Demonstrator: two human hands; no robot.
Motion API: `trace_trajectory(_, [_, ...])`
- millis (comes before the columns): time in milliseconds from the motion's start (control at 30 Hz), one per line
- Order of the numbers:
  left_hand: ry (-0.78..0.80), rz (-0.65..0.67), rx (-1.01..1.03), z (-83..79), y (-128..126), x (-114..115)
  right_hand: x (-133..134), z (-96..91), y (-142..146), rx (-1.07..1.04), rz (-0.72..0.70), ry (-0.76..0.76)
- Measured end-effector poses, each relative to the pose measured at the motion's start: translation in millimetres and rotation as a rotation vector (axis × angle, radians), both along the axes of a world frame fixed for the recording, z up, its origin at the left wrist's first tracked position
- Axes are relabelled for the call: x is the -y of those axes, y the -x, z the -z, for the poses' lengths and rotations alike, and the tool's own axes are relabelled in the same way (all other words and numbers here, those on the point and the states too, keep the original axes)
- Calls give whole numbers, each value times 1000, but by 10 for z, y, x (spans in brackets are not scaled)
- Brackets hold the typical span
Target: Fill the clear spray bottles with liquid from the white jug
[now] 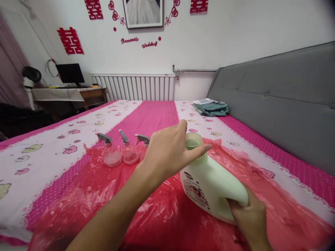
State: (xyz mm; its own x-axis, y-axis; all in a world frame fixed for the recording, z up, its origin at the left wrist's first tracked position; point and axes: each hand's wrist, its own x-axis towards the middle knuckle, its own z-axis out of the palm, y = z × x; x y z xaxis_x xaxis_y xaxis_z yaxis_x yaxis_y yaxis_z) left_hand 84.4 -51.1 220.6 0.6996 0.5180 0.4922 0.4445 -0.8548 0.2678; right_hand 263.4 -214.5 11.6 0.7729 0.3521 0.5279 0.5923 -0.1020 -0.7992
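Observation:
A large pale green plastic jug [209, 184] with a printed label stands tilted on a red plastic sheet [157, 216]. My right hand [250, 212] is wrapped round its handle at the right. At the jug's top my left hand [170, 146] reaches across the neck, thumb stretched out in front of it and index finger raised apart; its other fingers are hidden. The jug's mouth [193, 141] shows between them with no cap on. Left of this hand stand three clear spray bottles with grey trigger heads: one bottle [112, 157], another [130, 155], and a partly hidden third [143, 152].
The red sheet lies over a bed [159, 115] with pink and white patterned bedding. Folded clothes [211, 107] rest near the grey headboard [274, 90]. Beyond are a radiator [138, 88] and a desk [57, 94] with a monitor [70, 74].

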Motion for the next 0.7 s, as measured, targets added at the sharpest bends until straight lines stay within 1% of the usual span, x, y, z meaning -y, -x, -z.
trace_trajectory(33, [9, 40, 11, 13, 3, 2, 1, -3, 0, -8, 0, 1])
trace_trajectory(67, [38, 131, 17, 22, 20, -4, 2, -5, 1, -16, 0, 0])
trace_trajectory(167, [156, 519, -19, 17, 111, -46, 4, -1, 8, -38, -4, -11])
trace_trajectory(200, [181, 604, -39, 6, 135, -59, 5, 4, 12, -44, -6, -17])
trace_trajectory(233, [190, 639, -58, -9, 148, -68, 6, 11, 16, -51, -9, -21])
trace_trajectory(267, [183, 629, -76, -27, 149, -72, 8, 20, 19, -57, -10, -26])
trace_trajectory(300, [168, 589, -90, -50, 136, -70, 12, 31, 21, -63, -9, -28])
trace_trajectory(367, [121, 451, -69, -104, 90, -57, 23, 59, 19, -78, -3, -31])
trace_trajectory(433, [74, 307, 47, -156, 53, -51, 36, 92, 10, -99, 9, -31])
trace_trajectory(467, [69, 256, 131, -170, 56, -59, 42, 110, 4, -111, 17, -30])
trace_trajectory(533, [136, 223, 290, -144, 127, -109, 50, 144, -13, -139, 34, -31])
trace_trajectory(567, [219, 239, 349, -92, 200, -152, 51, 158, -23, -153, 43, -32])
trace_trajectory(600, [323, 258, 395, -6, 296, -205, 49, 171, -35, -166, 52, -34])
trace_trajectory(633, [438, 268, 423, 113, 411, -267, 44, 181, -48, -179, 60, -37])
trace_trajectory(667, [527, 252, 462, 265, 540, -334, 38, 189, -63, -191, 70, -40])
trace_trajectory(700, [587, 208, 505, 446, 676, -403, 31, 196, -80, -202, 80, -43])
